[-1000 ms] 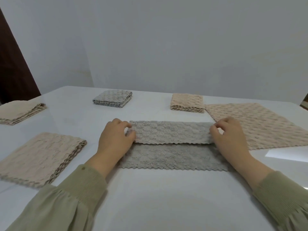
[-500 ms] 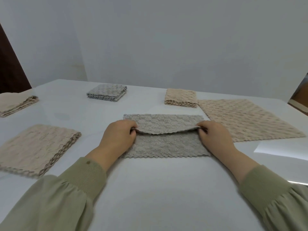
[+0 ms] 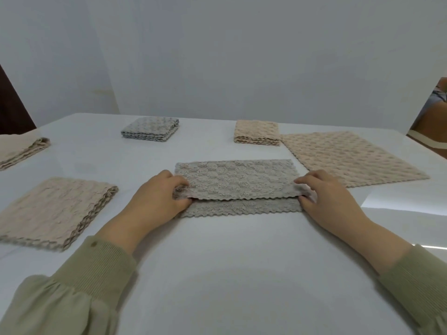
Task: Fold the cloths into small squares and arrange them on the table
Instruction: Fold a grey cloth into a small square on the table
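Observation:
A grey textured cloth [image 3: 238, 180] lies in the middle of the white table [image 3: 229, 262], its far half folded toward me and a strip of the lower layer showing along the near edge. My left hand [image 3: 157, 197] pinches the top layer's left corner. My right hand [image 3: 326, 194] pinches its right corner. A small folded grey square [image 3: 150, 129] sits at the back left and a small folded beige square [image 3: 256, 132] at the back centre. An unfolded beige cloth [image 3: 348, 158] lies flat at the right.
A half-folded beige cloth [image 3: 55, 211] lies at the near left, and another folded beige cloth [image 3: 19, 148] sits at the far left edge. A white wall stands behind the table. A brown object [image 3: 433, 126] shows past the table's right edge.
Both hands have pulled the grey cloth's top layer toward me, so it now covers most of the lower layer. The view has also shifted slightly.

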Motion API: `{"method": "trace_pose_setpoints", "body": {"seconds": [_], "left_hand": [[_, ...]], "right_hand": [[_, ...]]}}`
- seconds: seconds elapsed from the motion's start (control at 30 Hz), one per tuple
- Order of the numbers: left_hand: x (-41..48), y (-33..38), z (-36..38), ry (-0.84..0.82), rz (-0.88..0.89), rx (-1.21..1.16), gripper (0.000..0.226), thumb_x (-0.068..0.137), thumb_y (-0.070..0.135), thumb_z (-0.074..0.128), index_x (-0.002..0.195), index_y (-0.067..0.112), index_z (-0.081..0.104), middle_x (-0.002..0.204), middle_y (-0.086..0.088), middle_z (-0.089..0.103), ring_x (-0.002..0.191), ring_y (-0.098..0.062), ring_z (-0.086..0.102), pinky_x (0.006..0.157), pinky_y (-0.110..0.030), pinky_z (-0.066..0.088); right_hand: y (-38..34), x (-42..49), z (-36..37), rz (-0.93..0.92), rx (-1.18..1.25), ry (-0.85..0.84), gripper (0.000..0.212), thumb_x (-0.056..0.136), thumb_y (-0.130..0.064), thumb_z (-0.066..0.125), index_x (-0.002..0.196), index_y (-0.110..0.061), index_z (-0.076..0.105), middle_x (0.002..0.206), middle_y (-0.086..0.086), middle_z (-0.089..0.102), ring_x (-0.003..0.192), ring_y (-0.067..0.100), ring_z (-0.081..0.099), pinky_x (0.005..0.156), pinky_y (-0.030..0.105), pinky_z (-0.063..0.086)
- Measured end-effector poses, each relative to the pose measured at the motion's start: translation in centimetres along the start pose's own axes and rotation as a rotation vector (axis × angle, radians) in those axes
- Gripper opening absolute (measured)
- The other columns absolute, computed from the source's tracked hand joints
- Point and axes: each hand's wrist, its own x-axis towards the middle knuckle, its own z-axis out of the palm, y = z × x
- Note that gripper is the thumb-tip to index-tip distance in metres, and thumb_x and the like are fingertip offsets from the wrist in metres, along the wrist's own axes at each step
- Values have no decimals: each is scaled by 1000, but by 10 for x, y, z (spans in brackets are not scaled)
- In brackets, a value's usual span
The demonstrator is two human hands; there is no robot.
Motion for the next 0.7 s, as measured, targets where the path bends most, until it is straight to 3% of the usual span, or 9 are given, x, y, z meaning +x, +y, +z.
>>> {"method": "trace_pose_setpoints", "body": {"seconds": [0.17, 0.3, 0.43, 0.5, 0.57, 0.63, 0.7], "left_hand": [[-3, 9, 4, 44, 28, -68, 28, 86, 29, 63, 114, 26, 63, 109, 7, 57, 99, -12, 51, 77, -22, 32], [-3, 11, 1, 138, 4, -90, 20, 85, 14, 61, 101, 21, 70, 104, 4, 62, 94, -16, 56, 81, -28, 40], [-3, 9, -7, 277, 78, -125, 16, 79, 6, 65, 87, 19, 72, 91, 8, 56, 86, -12, 51, 76, -23, 34], [-3, 6, -11, 227, 126, -96, 17, 77, 4, 67, 82, 20, 72, 87, 10, 56, 87, -12, 51, 75, -22, 33], [-5, 3, -16, 80, 127, -77, 18, 77, 8, 69, 78, 26, 72, 83, 10, 55, 82, -8, 52, 71, -16, 34], [-6, 3, -20, -36, 74, -104, 19, 78, 15, 73, 75, 33, 70, 75, 10, 55, 70, -3, 50, 62, -10, 34], [-6, 3, -22, -49, -20, -173, 16, 78, 17, 74, 76, 32, 70, 65, 9, 56, 60, -3, 49, 54, -9, 34]], "right_hand": [[4, 10, 9, 47, 66, -32, 27, 82, -4, 60, 104, -15, 71, 106, 2, 62, 98, 20, 57, 73, 13, 28], [6, 17, 5, 106, 126, 115, 20, 82, -2, 62, 94, -13, 74, 102, 2, 64, 90, 18, 57, 75, 15, 31], [0, 10, -3, 46, 151, 284, 19, 79, 3, 64, 89, -10, 73, 99, 2, 65, 96, 21, 60, 83, 18, 36], [0, 7, -8, 13, 125, 275, 17, 77, 3, 65, 85, -10, 73, 96, 2, 64, 96, 21, 58, 83, 23, 38], [3, 5, -9, 0, 58, 128, 17, 76, 2, 66, 81, -13, 73, 93, 0, 59, 94, 20, 54, 79, 24, 35], [7, 5, -7, 19, 31, 9, 17, 77, -1, 67, 82, -15, 75, 88, 0, 54, 87, 19, 50, 71, 22, 28], [7, 6, -9, 130, 105, 15, 15, 80, -6, 66, 85, -18, 75, 77, 0, 52, 75, 15, 47, 63, 25, 25]]}}
